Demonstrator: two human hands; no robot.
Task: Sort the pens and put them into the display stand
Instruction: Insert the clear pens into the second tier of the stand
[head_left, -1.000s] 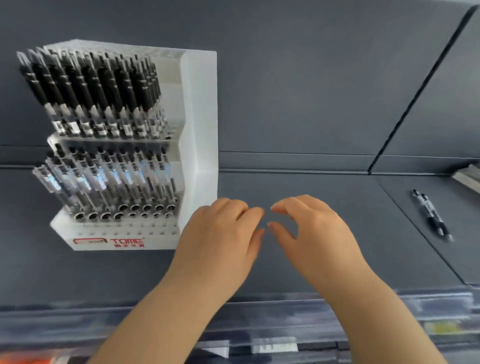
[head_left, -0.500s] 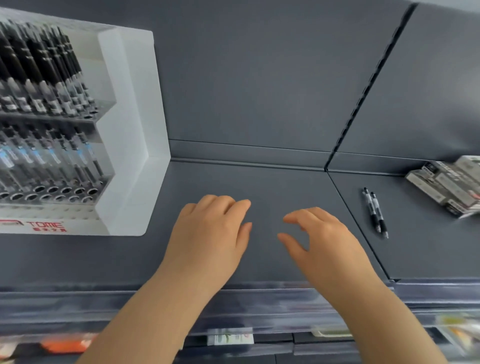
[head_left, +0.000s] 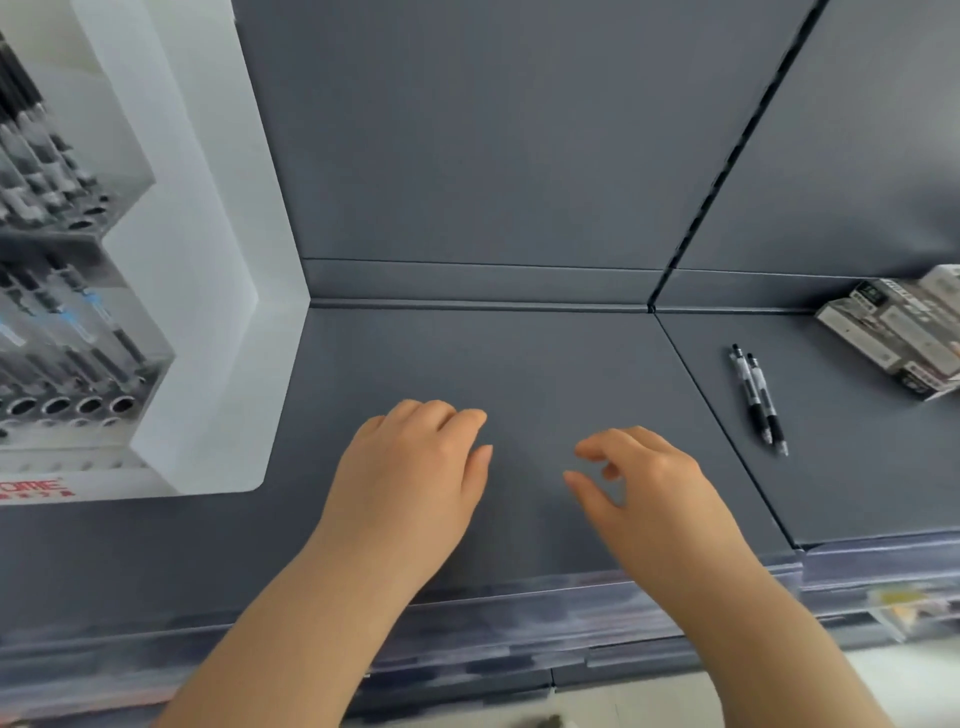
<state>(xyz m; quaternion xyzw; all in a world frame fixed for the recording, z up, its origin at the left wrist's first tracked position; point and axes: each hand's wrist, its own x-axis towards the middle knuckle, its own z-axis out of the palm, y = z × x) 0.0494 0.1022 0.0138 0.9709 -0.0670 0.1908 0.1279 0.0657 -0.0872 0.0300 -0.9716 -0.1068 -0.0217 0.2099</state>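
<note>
Both your left hand (head_left: 415, 478) and right hand (head_left: 644, 493) are loosely curled and empty at lower centre; 2 pens (head_left: 757, 397) lie touching at right, probably light, stiff, slippery, so pinch mid-barrel for the display stand (head_left: 208, 291) at left.

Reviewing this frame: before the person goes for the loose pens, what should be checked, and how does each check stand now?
1. Left hand free: ok, over the shelf, holds nothing.
2. Right hand free: ok, fingers loosely curled, holds nothing.
3. Loose pens found: ok, two pens lie side by side on the shelf, to the right of the right hand.
4. Way to the pens: ok, only bare shelf between.
5. Boxes apart from the pens: ok, a gap shows.
6. Free slot in the display stand: cannot tell, the stand is cut off at the left edge and blurred.
</note>
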